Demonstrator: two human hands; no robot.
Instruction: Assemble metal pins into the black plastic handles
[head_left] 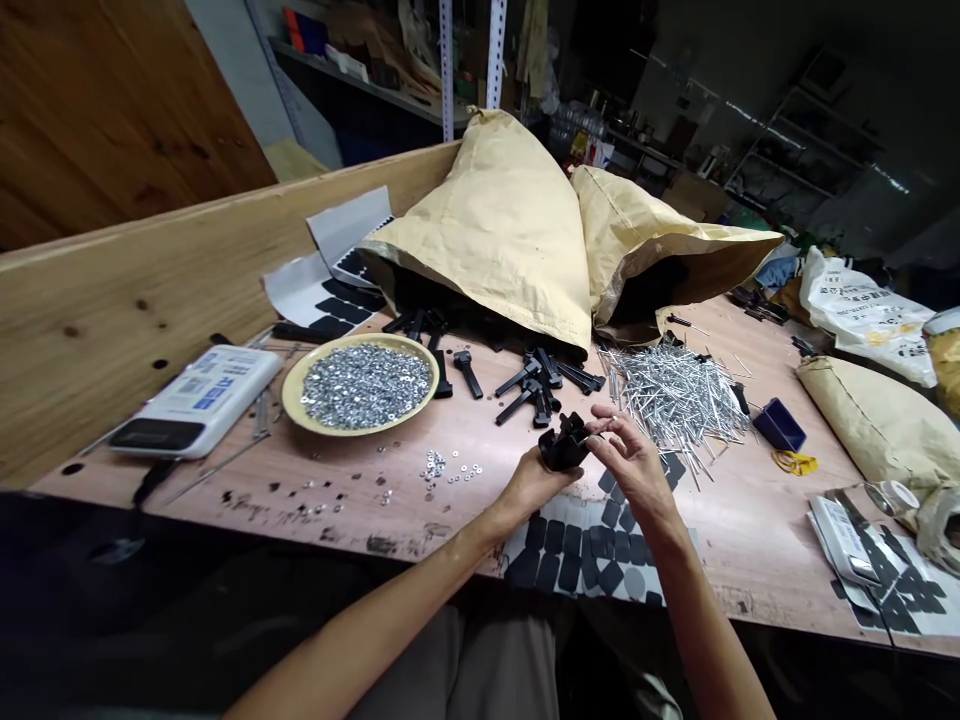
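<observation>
My left hand (534,490) is closed around a black plastic part (564,446) with an uneven, notched top, held just above the table. Right beside it, my right hand (628,455) has its thumb and fingers pinched together at the part's edge. What those fingertips hold, if anything, is too small to tell. Beyond my hands lie several loose black plastic pieces (531,385) with long stems. A heap of thin metal pins (679,395) spreads to the right. Under my forearms is a sheet of black stickers (585,550), partly hidden.
A yellow bowl (360,428) of small metal washers stands left, with loose washers (439,466) nearby. A white electronic device (202,395) sits further left. Two big paper sacks (495,220) (652,225) lie open behind. At right are a dark blue tray (780,425) and another white device (844,540).
</observation>
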